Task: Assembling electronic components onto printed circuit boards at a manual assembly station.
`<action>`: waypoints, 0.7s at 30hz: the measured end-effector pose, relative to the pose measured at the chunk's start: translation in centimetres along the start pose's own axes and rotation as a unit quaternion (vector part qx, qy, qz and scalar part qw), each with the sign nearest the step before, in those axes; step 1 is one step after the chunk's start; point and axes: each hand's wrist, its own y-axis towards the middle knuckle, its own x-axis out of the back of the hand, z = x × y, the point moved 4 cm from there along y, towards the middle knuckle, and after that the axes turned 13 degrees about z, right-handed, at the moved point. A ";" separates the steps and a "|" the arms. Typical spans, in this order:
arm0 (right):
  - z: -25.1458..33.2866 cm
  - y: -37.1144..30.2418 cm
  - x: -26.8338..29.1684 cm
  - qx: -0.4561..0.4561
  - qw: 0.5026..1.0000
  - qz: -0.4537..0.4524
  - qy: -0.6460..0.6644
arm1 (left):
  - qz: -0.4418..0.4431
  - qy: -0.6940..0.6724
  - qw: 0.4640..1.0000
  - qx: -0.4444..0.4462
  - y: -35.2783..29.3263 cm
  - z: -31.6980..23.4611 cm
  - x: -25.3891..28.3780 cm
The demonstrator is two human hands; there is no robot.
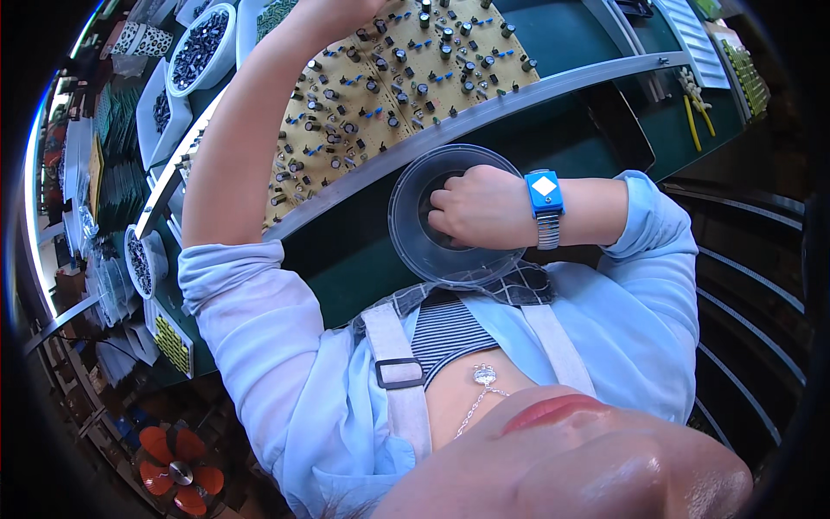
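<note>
Right grip (480, 208) is inside the clear tub (407, 233), fingers curled, can't tell if pinching; left hand (339, 12) cropped at top edge, state unreadable. Tub's round, mouth up, near side of metal rail (596, 77); component board (372, 99) runs along rail, lower left to upper right.

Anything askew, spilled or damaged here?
Nothing stands out: no spill or breakage shows around the clear tub that the right hand is in, or on the tan board with its components. Slight tilts are too small to judge; the left hand is partly out of frame.
</note>
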 end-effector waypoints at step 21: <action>0.5 -0.8 0.7 -0.001 1.000 -0.002 0.012 | 0.043 0.158 0.970 -0.178 0.8 0.0 -0.3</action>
